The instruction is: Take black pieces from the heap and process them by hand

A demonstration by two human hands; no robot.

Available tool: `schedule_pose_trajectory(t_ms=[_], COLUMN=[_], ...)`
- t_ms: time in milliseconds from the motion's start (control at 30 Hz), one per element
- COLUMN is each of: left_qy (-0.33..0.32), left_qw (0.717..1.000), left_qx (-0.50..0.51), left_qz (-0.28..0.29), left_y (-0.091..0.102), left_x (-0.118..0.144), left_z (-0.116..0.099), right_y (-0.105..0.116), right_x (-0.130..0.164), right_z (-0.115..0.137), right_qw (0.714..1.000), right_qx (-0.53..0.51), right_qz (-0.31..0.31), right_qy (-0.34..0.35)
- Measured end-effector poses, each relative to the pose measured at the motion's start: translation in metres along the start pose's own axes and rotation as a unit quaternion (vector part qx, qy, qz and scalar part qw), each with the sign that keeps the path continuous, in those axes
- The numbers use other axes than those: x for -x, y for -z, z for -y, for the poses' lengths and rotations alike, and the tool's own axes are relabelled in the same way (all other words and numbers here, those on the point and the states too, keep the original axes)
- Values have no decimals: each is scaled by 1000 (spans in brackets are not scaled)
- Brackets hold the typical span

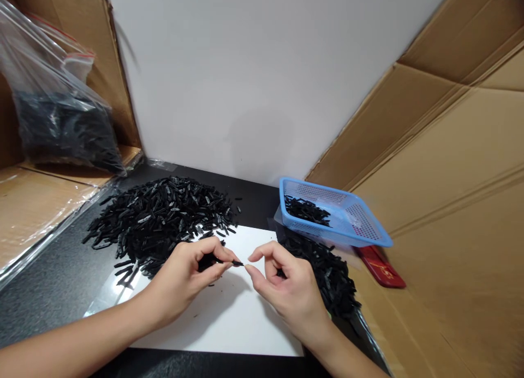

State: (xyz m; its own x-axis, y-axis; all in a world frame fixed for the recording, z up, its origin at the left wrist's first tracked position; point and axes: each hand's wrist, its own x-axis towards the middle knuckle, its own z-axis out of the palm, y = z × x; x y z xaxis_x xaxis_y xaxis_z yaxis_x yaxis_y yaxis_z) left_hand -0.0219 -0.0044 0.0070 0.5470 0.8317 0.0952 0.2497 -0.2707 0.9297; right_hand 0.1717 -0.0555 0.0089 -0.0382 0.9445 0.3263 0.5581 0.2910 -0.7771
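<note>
Furthest out to the left of our grip, a clear bag (53,111) of black pieces leans against the cardboard wall (450,165), well apart from both hands. Nearer in, a big heap of small black strips (164,214) spreads over the dark tabletop (53,280), just beyond and to the left of our left hand (186,277), its near edge touching the white sheet (229,318) over which both hands work. Our left hand is closed in a pinch, thumb and fingertips pressed on one small black strip (235,263), with what looks like more black pieces tucked in the palm behind, though the fingers hide too much for us to be sure. The pinched strip lies with its long axis roughly level, left to right, its free end poking out rightward toward the other hand. Our right hand (286,291) sits just beside that free end, thumb and forefinger curled and parted a little, the tips almost touching the strip but not clamped on it, so that hand has hold of nothing at its fingertips. The left hand is plainly the one with the strip; the right is nearer only to its tip. Behind and to the right of the right hand lies a second pile of black strips (327,274), and beyond it a blue mesh basket (368,233) with a few strips inside. A red flat object (380,269) rests by the basket, farthest right.
</note>
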Motion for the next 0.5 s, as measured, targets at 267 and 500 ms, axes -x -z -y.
schedule_pose_trajectory(t_ms=[267,500], left_qy=[50,91], left_qw=[997,992], left_qx=[51,80], left_qz=[-1,-19], left_y=[0,0], left_x=[-3,-6], left_z=[-7,-6], right_y=[4,7], right_x=[-2,-4], right_z=[-7,-11], right_qw=[996,987], right_qx=[74,148], right_qz=[-5,-6], right_qy=[46,59])
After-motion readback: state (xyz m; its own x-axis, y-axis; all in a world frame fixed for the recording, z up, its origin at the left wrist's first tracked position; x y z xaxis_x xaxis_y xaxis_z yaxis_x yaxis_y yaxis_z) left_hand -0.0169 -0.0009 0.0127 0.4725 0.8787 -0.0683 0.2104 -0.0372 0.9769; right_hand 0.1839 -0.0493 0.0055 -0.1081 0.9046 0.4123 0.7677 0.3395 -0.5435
